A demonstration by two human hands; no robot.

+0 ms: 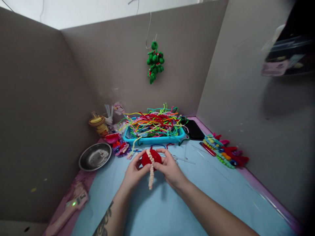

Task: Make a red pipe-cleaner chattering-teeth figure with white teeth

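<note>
Forearms, two, bare, entering from the lower edge.
Left hand (134, 170): grip closed on the red ball (156, 158), steadying it from the side.
Right hand (169, 168): grip closed, fingertips pinching the same ball from the opposite side, apparently to keep the cream strand (151, 177) seated over its top. The strand's loose end hangs down between the hands. The ball is held just above the counter (197, 196), at its middle.
Pink tool (73, 205), green light on, lying at the left edge, well apart.
Steel bowl (94, 156), left, holding small pale bits.
Finished pieces (225, 152), bright, laid in a row on the right.
Blue tray (152, 140), heaped with mixed pipe cleaners (152, 123), just behind the hands, probably for easy reach.
Black phone (194, 130), beside the tray.
Counter: covered in pale blue, pink border.
Room: cardboard walls (110, 65) on three sides; a green ornament (155, 62) hangs on a wire at the back.
</note>
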